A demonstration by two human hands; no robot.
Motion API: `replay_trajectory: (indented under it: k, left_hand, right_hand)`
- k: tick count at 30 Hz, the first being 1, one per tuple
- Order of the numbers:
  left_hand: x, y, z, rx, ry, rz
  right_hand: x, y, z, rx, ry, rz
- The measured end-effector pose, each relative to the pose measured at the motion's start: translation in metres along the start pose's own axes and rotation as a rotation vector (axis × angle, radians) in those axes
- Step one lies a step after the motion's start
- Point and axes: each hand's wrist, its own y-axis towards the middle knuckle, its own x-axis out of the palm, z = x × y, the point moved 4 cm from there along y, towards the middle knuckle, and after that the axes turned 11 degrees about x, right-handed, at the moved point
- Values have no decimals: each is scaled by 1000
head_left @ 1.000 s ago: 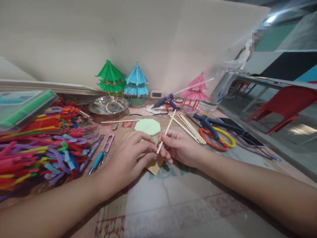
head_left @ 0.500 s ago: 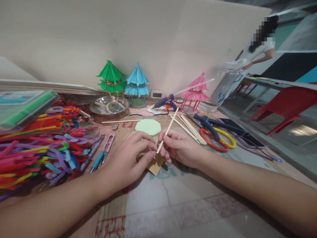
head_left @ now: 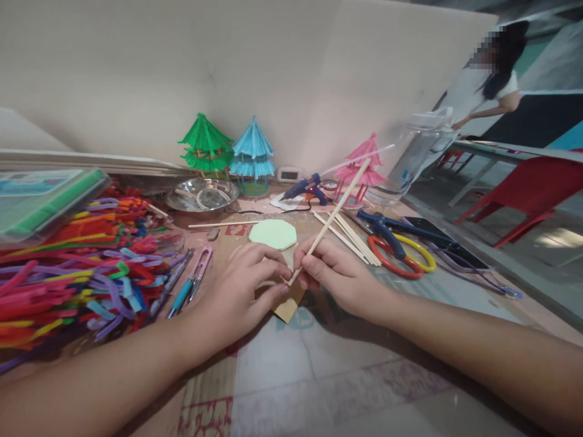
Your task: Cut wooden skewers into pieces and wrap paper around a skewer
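Observation:
A thin wooden stick (head_left: pixel 339 206) slants up and to the right, pinched between the thumb and fingers of my right hand (head_left: pixel 337 273). At its lower end, the thumb and fingertips of my left hand (head_left: pixel 255 279) close on the tip. Under my fingers lies a small brown cardboard piece (head_left: pixel 289 308), partly covered by the hands. Just beyond them rests a pale green octagonal piece (head_left: pixel 273 234). More wooden sticks (head_left: pixel 353 238) lie to the right of it, and a single stick (head_left: pixel 223 224) lies to the left.
Colourful pipe cleaners (head_left: pixel 91 267) heap at left beside a plastic box (head_left: pixel 50 200), thread snips (head_left: pixel 199 270) and a metal dish (head_left: pixel 203 195). Behind stand green (head_left: pixel 206 145), blue (head_left: pixel 253 158) and pink (head_left: pixel 362 164) model pavilions, plus a glue gun (head_left: pixel 306 189). Scissors (head_left: pixel 396 258) and a phone (head_left: pixel 446 243) lie right. A person (head_left: pixel 487 91) stands beyond.
My right hand has tilted the stick further right, and more of its length now shows above the fingers. My left hand stays nearly in place. The person in the background has shifted right.

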Motion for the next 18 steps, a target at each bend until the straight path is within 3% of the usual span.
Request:
replay_trajectory:
  k: [8,18]
  left_hand:
    - [1,1,1,20,-19,-22]
    - [1,1,-1,15,-12,-22]
  right_hand:
    - [0,3,0,-11,-105,29]
    - [0,4,2,25,13,-43]
